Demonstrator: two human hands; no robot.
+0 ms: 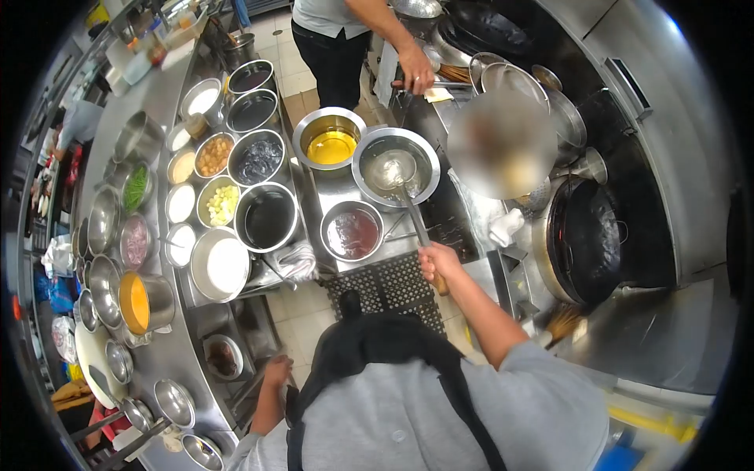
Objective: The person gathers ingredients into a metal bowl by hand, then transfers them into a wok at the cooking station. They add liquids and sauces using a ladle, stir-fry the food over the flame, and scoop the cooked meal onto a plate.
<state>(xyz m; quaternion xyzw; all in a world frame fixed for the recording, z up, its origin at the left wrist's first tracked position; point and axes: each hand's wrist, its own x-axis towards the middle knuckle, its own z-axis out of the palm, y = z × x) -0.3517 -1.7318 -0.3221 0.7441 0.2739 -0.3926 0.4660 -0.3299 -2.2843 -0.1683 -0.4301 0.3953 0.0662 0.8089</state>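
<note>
My right hand (pixel 441 265) is closed around the wooden handle of a ladle (pixel 415 210). The ladle's bowl sits inside a metal pot (pixel 434 185) of clear liquid. Beside that pot stand a pot of yellow oil (pixel 331 147) and a pot of reddish-brown liquid (pixel 352 231). My left hand (pixel 276 370) hangs low by the counter's shelf, its fingers loosely bent and nothing visible in them. A white bowl with dark brown contents (pixel 224 357) is on the shelf near it.
Another person (pixel 338 55) stands ahead, one hand (pixel 415 69) on a handle. Woks (pixel 591 239) and strainers (pixel 514 78) line the right side. Metal tubs of dark liquid (pixel 267 217), white powder (pixel 222 265) and cut vegetables (pixel 223 204) crowd the left. A perforated mat (pixel 385 289) lies below.
</note>
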